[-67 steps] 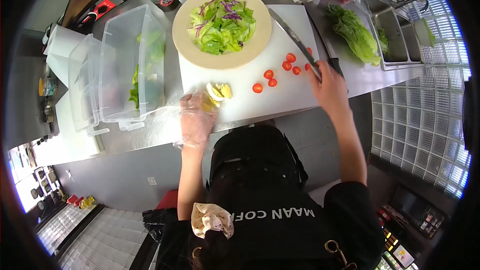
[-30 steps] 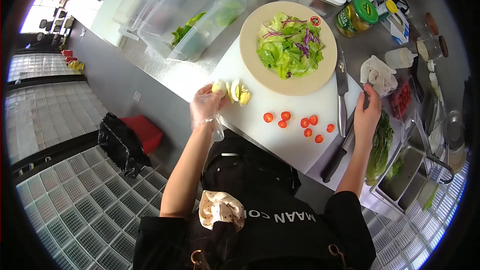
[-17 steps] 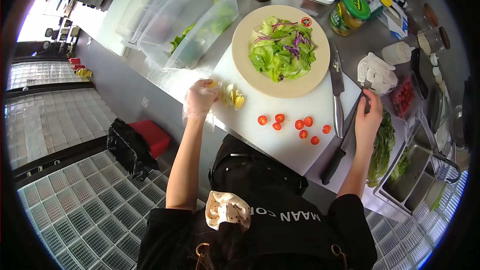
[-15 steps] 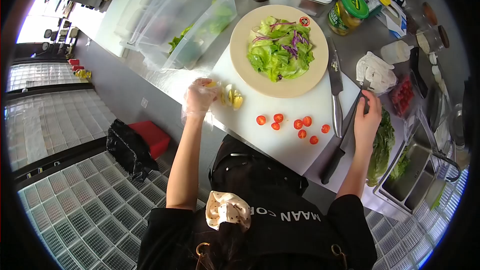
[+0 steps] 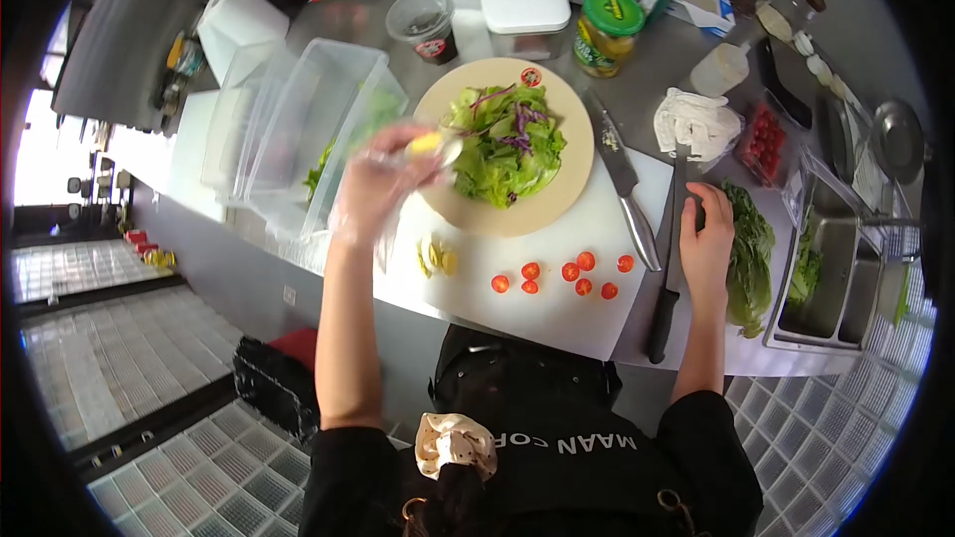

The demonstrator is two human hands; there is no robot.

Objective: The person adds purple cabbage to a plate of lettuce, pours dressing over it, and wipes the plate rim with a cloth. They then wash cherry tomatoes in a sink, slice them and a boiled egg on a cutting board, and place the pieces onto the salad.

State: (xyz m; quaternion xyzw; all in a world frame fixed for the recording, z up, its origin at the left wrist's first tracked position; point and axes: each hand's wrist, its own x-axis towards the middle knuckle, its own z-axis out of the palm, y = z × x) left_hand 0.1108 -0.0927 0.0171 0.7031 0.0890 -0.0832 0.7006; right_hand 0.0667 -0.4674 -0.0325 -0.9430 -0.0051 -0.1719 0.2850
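Observation:
My left hand (image 5: 378, 179), in a clear plastic glove, is closed on an egg piece (image 5: 428, 144) at the left rim of a beige plate (image 5: 448, 209). Shredded lettuce and purple cabbage (image 5: 512, 149) lie on that plate. Below it, more egg pieces (image 5: 436, 256) rest on the white cutting board (image 5: 557, 323), with several halved tomatoes (image 5: 585, 262) to their right. My bare right hand (image 5: 708, 234) rests with its fingers apart beside a black-handled knife (image 5: 665, 313). A silver-handled knife (image 5: 637, 224) lies right of the plate.
Clear plastic bins (image 5: 298, 129) stand at left. Behind the plate are a lidded cup (image 5: 423, 28), a white-lidded container (image 5: 524, 0) and a green-lidded jar (image 5: 605, 35). At right are a white cloth (image 5: 693, 124), red berries (image 5: 764, 144), whole lettuce (image 5: 749, 264) and a sink (image 5: 821, 288).
My left hand has moved up from beside the egg pieces to the plate's left rim, carrying one piece. My right hand stays beside the black-handled knife. The camera view has shifted.

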